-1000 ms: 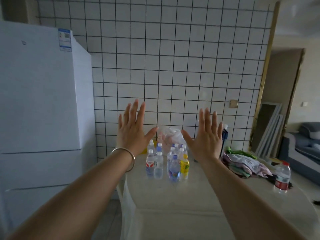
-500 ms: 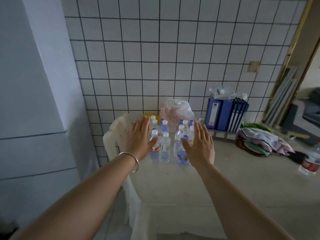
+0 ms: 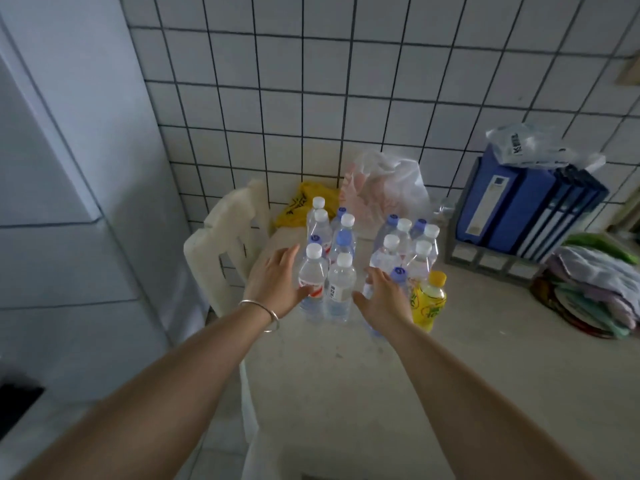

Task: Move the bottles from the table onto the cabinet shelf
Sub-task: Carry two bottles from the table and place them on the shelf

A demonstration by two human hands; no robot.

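**Both hands at the front of the bottle cluster**

Table (image 3: 346, 393), pale top, pushed against a white tiled wall (image 3: 346, 81). The bottles (image 3: 401, 251) all stand upright on it, none on any shelf; no cabinet shelf is in sight. They sit in two tight groups toward the table's 11 to 12 o'clock side, mostly clear plastic with white or blue caps.

Left hand (image 3: 275, 284): fingers straight and relaxed, palm facing inward, lying against the left side of the red-labelled bottle (image 3: 312, 282) at the front of the left group. Thumb touches the label low down. Not clasped round it. A thin bracelet (image 3: 266, 311) sits on that wrist.

Right hand (image 3: 386, 299): fingers loosely extended, reaching in at the front of the right group, over a blue-capped bottle (image 3: 399, 274). Whether it touches that bottle I cannot tell; nothing is gripped. Between the two hands stands a white-capped bottle (image 3: 341, 287) with a pale label.

At the right hand's 3 o'clock, just beside it: a yellow bottle (image 3: 431, 299) with a yellow cap.

Behind the bottles, at 12 o'clock against the wall: a pale plastic bag (image 3: 381, 192) and a yellow bag (image 3: 306, 204). At 2 o'clock: blue binders (image 3: 512, 206) in a grey rack, a clear packet on top. At 3 o'clock: a heap of folded cloth (image 3: 595, 289). At 9 o'clock, off the table edge: a pale plastic chair (image 3: 221, 237), then a white refrigerator (image 3: 69, 168).
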